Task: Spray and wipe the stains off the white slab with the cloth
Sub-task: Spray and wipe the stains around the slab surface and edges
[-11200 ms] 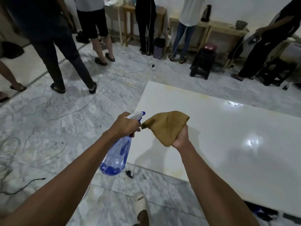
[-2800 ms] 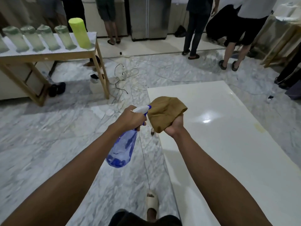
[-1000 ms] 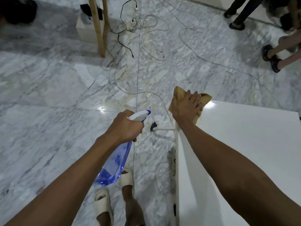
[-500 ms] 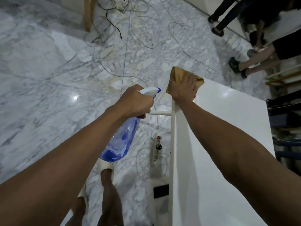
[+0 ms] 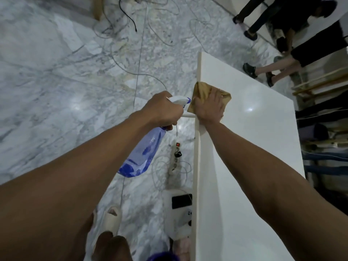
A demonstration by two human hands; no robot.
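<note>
Spray bottle (image 5: 140, 157) holds, seemingly, little blue liquid.

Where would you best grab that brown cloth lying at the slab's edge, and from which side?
Probably from above, at the far corner of the flat brown cloth that peeks out past the right hand pressing it onto the glossy white slab. It lies flat at the slab's left edge, so pinching a free corner and lifting looks easiest; its near-left corner also seems to overhang that edge.

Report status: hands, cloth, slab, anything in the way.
Left hand grips spray bottle, off the slab. Right hand presses brown cloth flat at white slab edge. Slab ahead bare; power strip on floor alongside.
</note>
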